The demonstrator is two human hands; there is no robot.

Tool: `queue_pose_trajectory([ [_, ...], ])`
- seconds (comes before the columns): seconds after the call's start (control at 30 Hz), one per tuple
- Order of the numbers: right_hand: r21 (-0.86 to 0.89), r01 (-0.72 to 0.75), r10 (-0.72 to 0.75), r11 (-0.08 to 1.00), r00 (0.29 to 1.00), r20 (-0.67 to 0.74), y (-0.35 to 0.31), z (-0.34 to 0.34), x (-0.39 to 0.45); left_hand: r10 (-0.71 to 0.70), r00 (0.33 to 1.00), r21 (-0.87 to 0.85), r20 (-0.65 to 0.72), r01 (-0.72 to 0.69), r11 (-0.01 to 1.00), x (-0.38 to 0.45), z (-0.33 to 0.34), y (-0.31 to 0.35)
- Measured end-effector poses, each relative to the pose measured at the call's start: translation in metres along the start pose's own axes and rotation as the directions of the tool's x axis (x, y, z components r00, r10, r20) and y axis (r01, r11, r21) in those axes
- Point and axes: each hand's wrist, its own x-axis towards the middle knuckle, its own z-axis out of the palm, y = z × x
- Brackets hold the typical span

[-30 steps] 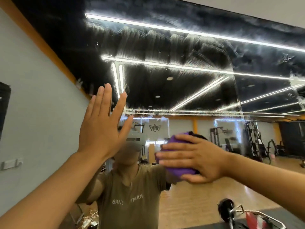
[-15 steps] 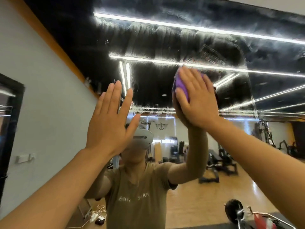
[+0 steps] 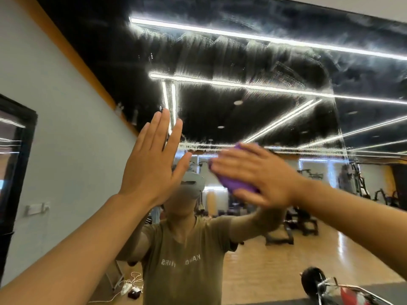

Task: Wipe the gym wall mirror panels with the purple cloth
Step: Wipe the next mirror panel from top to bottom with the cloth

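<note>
The wall mirror point(image 3: 253, 102) fills most of the view, its upper part covered in whitish wipe streaks. My left hand point(image 3: 154, 164) lies flat on the glass, fingers straight and pointing up. To its right my right hand point(image 3: 259, 175) presses the purple cloth point(image 3: 237, 183) against the mirror at about head height, fingers stretched out to the left over the cloth. Only the cloth's lower and upper edges show past the hand. A vertical seam point(image 3: 339, 128) between panels runs to the right of the hands.
A grey side wall point(image 3: 61, 128) with a wall switch point(image 3: 35, 209) meets the mirror at the left. A dark-framed panel point(image 3: 15, 161) hangs at the far left. Reflected gym machines point(image 3: 356, 179) and a wheeled frame point(image 3: 319, 285) show at lower right.
My right hand with the cloth went up the glass, then swept back down and turned sideways. My left hand has stayed flat on the mirror.
</note>
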Motion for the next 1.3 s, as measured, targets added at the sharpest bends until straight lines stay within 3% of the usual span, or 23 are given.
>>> queue_pose_trajectory([
  [0.07, 0.022, -0.225, 0.226, 0.974, 0.966, -0.129, 0.030, -0.012, 0.022, 0.019, 1.000, 0.009, 0.004, -0.019, 1.000, -0.004, -0.002, -0.002],
  [0.1, 0.051, -0.365, 0.368, 0.930, 0.910, -0.192, 0.043, -0.018, 0.034, 0.028, 1.000, 0.012, 0.005, -0.028, 1.000, -0.007, -0.003, -0.003],
  [0.2, 0.217, -0.733, 0.763, 0.645, 0.604, -0.232, 0.070, -0.028, 0.068, 0.046, 0.999, 0.006, 0.017, -0.046, 0.999, -0.018, -0.006, -0.006],
  [0.27, 0.258, -0.804, 0.841, 0.536, 0.485, -0.238, 0.068, -0.026, 0.081, 0.055, 0.998, 0.012, 0.039, -0.055, 0.998, -0.024, -0.007, -0.010],
  [0.33, 0.237, -0.779, 0.809, 0.581, 0.518, -0.278, 0.050, -0.020, 0.081, 0.067, 0.996, 0.012, 0.054, -0.067, 0.998, -0.028, -0.007, -0.014],
  [0.5, 0.038, -0.437, 0.435, 0.899, 0.875, -0.214, -0.032, 0.006, 0.037, 0.073, 0.997, -0.001, 0.040, -0.073, 0.997, -0.029, -0.006, -0.015],
  [0.57, -0.074, -0.263, 0.254, 0.962, 0.961, -0.112, -0.060, 0.016, 0.012, 0.072, 0.997, -0.005, 0.036, -0.072, 0.997, -0.029, -0.007, -0.014],
  [0.7, -0.170, 0.096, -0.084, 0.981, 0.993, 0.079, -0.079, 0.021, -0.028, 0.072, 0.996, -0.011, 0.049, -0.072, 0.997, -0.030, -0.008, -0.014],
  [0.83, -0.108, 0.281, -0.266, 0.954, 0.954, 0.135, -0.058, 0.017, -0.021, 0.075, 0.995, -0.025, 0.059, -0.073, 0.997, -0.029, -0.009, -0.017],
  [0.93, -0.053, 0.166, -0.165, 0.985, 0.986, 0.032, -0.026, 0.008, 0.006, 0.087, 0.994, -0.043, 0.067, -0.085, 0.995, -0.030, -0.010, -0.020],
  [1.03, 0.008, -0.172, 0.171, 0.985, 0.978, -0.120, 0.019, -0.011, 0.041, 0.079, 0.995, -0.047, 0.066, -0.076, 0.996, -0.033, -0.012, -0.022],
  [1.1, 0.069, -0.420, 0.425, 0.905, 0.881, -0.208, 0.046, -0.025, 0.066, 0.061, 0.996, -0.035, 0.069, -0.059, 0.998, -0.038, -0.013, -0.023],
  [1.17, 0.140, -0.616, 0.630, 0.775, 0.741, -0.231, 0.061, -0.031, 0.086, 0.035, 0.997, -0.033, 0.072, -0.033, 0.999, -0.043, -0.015, -0.028],
  [1.23, 0.187, -0.717, 0.739, 0.671, 0.625, -0.253, 0.059, -0.026, 0.098, 0.015, 0.998, -0.028, 0.067, -0.013, 1.000, -0.047, -0.018, -0.036],
  [1.3, 0.214, -0.729, 0.755, 0.650, 0.587, -0.294, 0.042, -0.020, 0.102, 0.015, 0.998, -0.018, 0.060, -0.014, 1.000, -0.050, -0.021, -0.044],
])
